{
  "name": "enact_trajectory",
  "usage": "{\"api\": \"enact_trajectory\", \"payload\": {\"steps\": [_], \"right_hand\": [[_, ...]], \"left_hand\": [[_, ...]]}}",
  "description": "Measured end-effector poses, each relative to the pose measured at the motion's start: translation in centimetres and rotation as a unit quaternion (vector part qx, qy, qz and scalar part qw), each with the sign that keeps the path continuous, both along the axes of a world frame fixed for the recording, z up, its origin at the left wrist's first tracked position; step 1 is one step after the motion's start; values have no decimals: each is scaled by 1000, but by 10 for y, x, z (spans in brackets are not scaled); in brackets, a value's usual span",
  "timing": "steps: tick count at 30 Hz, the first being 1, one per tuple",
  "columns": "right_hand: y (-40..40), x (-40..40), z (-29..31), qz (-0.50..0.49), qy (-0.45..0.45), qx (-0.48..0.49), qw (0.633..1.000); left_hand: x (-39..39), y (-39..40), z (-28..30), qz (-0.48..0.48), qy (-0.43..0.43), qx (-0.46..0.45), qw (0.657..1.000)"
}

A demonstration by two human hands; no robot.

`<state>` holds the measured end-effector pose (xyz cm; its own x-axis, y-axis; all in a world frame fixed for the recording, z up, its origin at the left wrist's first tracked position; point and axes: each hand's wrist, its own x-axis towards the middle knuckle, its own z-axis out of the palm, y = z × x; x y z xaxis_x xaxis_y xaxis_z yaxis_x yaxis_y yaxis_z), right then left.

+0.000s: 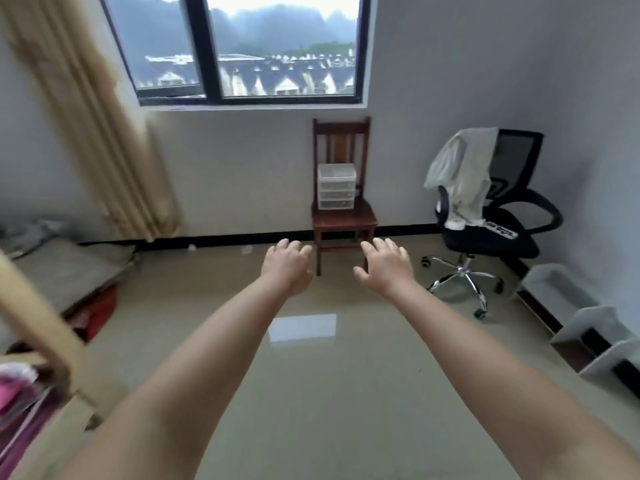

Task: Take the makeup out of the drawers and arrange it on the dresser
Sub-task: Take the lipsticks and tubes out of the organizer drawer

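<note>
Head view: left hand (287, 266) and right hand (384, 268) reach out wide and empty; drawers (336, 186) sit shut on the wooden chair (343, 216), well apart. Approach comes first, then pulling one open.

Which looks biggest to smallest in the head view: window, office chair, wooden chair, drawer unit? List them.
1. Window
2. Office chair
3. Wooden chair, though it stands farther away, so true size is unsure
4. Drawer unit

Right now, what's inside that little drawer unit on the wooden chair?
The small plastic drawer unit sits on the wooden chair, drawers closed. Its translucent fronts are too distant and blurred to show any contents. Both the left hand and right hand are empty.
</note>
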<state>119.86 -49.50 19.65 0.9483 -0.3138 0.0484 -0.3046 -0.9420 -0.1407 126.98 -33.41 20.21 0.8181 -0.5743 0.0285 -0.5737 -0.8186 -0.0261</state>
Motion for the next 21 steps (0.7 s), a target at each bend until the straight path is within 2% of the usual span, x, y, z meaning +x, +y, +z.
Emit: {"api": "enact_trajectory", "payload": {"steps": [4, 12, 21], "right_hand": [[-75, 89, 4, -29, -12, -9, 999], [-220, 290, 14, -18, -21, -4, 1000], [-301, 542, 21, 11, -31, -27, 999]], "left_hand": [[99, -74, 5, -13, -10, -5, 1000], [303, -208, 16, 22, -28, 2, 999], [541, -301, 21, 35, -47, -6, 998]]}}
